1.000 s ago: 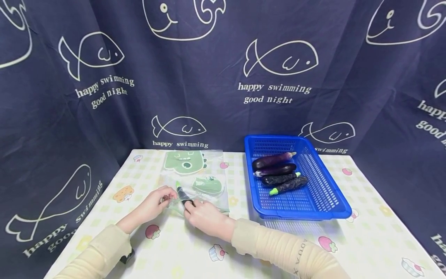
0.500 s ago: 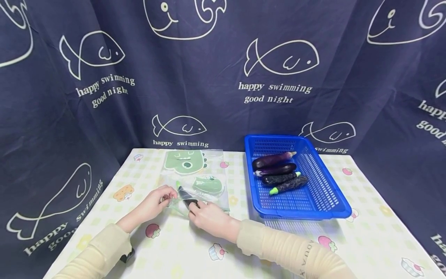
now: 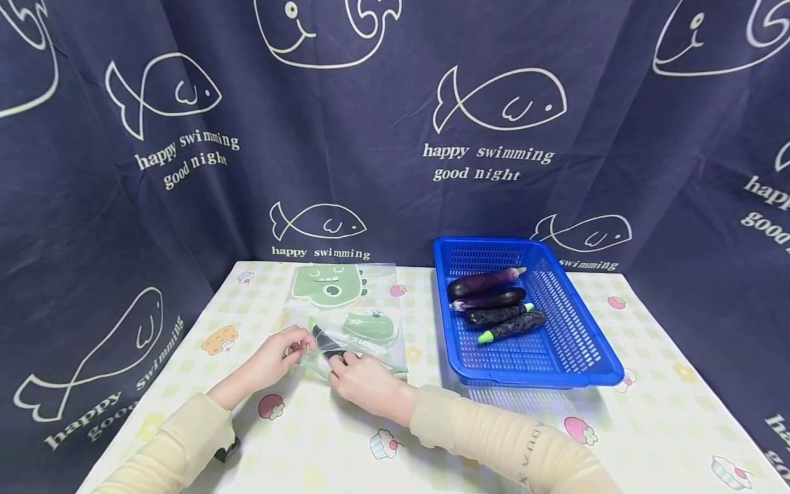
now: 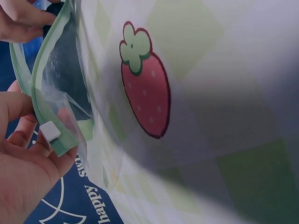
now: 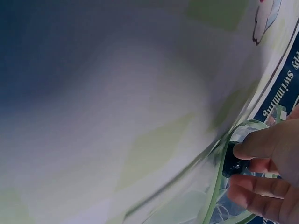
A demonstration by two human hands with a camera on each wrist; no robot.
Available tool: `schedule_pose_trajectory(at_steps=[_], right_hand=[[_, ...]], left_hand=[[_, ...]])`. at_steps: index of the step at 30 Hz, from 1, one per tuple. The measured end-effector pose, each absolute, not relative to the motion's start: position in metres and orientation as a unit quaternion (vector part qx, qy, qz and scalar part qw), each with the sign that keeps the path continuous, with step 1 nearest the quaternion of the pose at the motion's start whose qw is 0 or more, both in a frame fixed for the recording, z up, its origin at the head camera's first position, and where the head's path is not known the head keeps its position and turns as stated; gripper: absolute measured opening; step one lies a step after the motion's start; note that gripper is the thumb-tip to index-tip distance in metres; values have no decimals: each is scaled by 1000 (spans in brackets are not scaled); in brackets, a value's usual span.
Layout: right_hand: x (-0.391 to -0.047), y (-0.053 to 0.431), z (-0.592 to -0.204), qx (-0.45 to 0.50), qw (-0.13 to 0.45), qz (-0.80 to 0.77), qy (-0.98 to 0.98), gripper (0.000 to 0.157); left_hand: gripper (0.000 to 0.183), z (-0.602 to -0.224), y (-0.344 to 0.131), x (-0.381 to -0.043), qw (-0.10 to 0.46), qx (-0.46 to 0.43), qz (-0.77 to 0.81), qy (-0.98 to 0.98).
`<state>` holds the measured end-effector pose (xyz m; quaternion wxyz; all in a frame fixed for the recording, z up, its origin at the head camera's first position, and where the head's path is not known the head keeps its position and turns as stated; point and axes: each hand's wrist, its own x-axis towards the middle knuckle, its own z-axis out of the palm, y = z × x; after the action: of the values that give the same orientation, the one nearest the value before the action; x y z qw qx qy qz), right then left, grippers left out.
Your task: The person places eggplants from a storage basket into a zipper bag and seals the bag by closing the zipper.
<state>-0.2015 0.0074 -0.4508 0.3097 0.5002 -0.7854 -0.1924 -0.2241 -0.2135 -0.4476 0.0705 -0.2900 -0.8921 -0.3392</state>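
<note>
A clear zip bag [image 3: 382, 357] with green prints lies flat on the table, its mouth toward me. My left hand [image 3: 284, 351] pinches the left corner of the mouth, beside the white slider [image 4: 50, 131] on the green zip strip [image 4: 44, 60]. A dark eggplant [image 3: 323, 340] with a bright green stem end lies mostly inside the bag, stem pointing away. My right hand [image 3: 367, 384] grips its near end at the mouth; in the right wrist view the thumb and fingers close round the dark eggplant end [image 5: 232, 163].
To the right stands a blue plastic basket [image 3: 537, 379] holding several eggplants [image 3: 487, 283], two with bright green stem ends. The tablecloth [image 3: 345, 446] is checked, with printed fruit and cakes. A dark blue curtain [image 3: 395, 192] hangs behind the table.
My right hand shifted slightly right, then came back left, staying at the eggplant's near end. The eggplant's green tip sits slightly farther into the bag. The left hand keeps its place.
</note>
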Motion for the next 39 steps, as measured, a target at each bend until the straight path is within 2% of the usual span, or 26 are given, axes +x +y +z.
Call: schedule_pose_trajectory(at_steps=[23, 39], right_hand=[[-194, 14, -441, 507, 293, -192, -788, 11], [-193, 45, -391, 488, 251, -161, -820, 17]], left_hand=[[27, -446, -214, -222, 71, -282, -338, -895], [23, -452, -220, -220, 95, -261, -335, -900]])
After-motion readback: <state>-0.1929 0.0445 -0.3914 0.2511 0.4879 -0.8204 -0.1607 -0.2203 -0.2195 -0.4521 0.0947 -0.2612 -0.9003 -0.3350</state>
